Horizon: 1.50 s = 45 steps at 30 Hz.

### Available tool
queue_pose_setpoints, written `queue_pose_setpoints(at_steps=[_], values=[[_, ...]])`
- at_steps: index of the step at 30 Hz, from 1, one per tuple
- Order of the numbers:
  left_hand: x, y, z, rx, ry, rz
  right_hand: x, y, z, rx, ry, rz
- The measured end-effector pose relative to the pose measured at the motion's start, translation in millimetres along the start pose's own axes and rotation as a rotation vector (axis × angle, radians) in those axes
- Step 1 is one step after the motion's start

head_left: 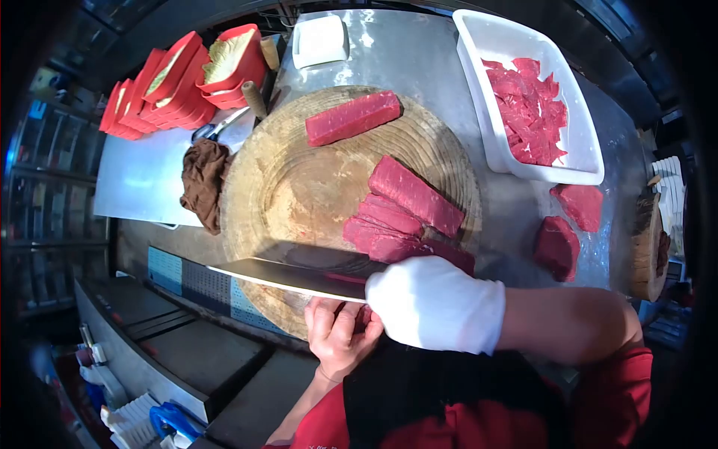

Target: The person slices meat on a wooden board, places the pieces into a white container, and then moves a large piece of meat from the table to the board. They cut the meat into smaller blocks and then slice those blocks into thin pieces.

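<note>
My right hand (426, 303), in a white glove, is closed around the handle of a broad kitchen knife (292, 275). The blade points left, across the near part of a round wooden chopping block (299, 194). Just below the blade, my bare left hand (340, 333) has its fingers curled on a piece of dark red meat, mostly hidden by fingers and knife. Sliced raw meat (385, 228) lies fanned on the block beyond the knife, against a thick strip of meat (416, 196). Another meat block (353, 118) rests at the far side.
A white tub (479, 112) of cut meat (527, 112) stands at the back right, with two meat pieces (557, 248) near it. At left are a brown cloth (203, 179), scissors (217, 129) and stacked red baskets (179, 105). A small white tray (320, 42) sits behind.
</note>
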State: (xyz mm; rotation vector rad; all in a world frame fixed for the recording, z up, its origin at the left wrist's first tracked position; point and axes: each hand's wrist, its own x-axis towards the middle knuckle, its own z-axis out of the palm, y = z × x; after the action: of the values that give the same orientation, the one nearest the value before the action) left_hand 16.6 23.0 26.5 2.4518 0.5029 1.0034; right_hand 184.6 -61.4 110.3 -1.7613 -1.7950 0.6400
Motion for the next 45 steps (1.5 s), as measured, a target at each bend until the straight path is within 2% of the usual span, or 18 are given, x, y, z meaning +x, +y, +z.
queue_pose_setpoints(at_steps=[3, 5, 9, 13, 21, 23, 24, 25, 27, 28, 29, 31, 35, 37, 39, 41, 43, 45], values=[[-4, 6, -3, 0.022, -0.002, -0.027, -29, -16, -31, -0.115, -0.414, 0.454], [-4, 8, -3, 0.018, -0.017, -0.038, -51, -8, -40, -0.152, -0.376, 0.495], [-8, 15, -4, 0.123, -0.044, -0.061, -69, -14, -39, -0.167, -0.229, 0.442], [-27, 4, -7, -0.008, -0.102, -0.095, -92, -30, -39, -0.237, -0.045, 0.162], [-48, -15, 1, -0.006, -0.051, -0.082, -84, -31, -51, -0.289, -0.341, 0.280], [-64, -18, 5, -0.245, -0.072, -0.316, -72, -31, -54, -0.241, -0.391, 0.309], [-68, -15, 6, -0.701, 0.097, -0.683, -66, -32, -53, -0.273, -0.427, 0.308], [-68, -19, 4, -0.707, 0.098, -0.695, -59, -33, -53, -0.304, -0.463, 0.309], [-66, -30, 1, -0.444, -0.056, -0.389, -43, -28, -43, -0.237, -0.405, 0.284], [-68, -22, -5, -0.483, -0.072, -0.591, -34, -26, -36, -0.167, -0.336, 0.255], [-47, -18, -7, -0.493, -0.071, -0.600, -19, -23, -27, -0.170, -0.347, 0.261], [-7, -17, 0, -0.064, 0.001, 0.045, 14, -14, -9, 0.024, -0.268, 0.296], [-4, -3, 2, -0.002, -0.005, -0.044, 31, -1, -14, 0.021, -0.241, 0.207], [2, 0, -1, 0.005, -0.009, -0.007, 22, 18, -6, -0.095, -0.113, -0.036], [-3, 1, 0, 0.037, 0.029, -0.007, 9, 21, -3, -0.090, -0.037, 0.034], [-3, 4, 0, 0.020, 0.034, -0.011, -11, 11, -15, -0.187, -0.131, 0.226], [-4, 6, 0, -0.002, 0.036, -0.053, -19, -13, -33, -0.062, -0.232, 0.475], [-8, 7, -1, 0.023, 0.023, -0.068, -39, -25, -36, -0.057, -0.278, 0.410]])
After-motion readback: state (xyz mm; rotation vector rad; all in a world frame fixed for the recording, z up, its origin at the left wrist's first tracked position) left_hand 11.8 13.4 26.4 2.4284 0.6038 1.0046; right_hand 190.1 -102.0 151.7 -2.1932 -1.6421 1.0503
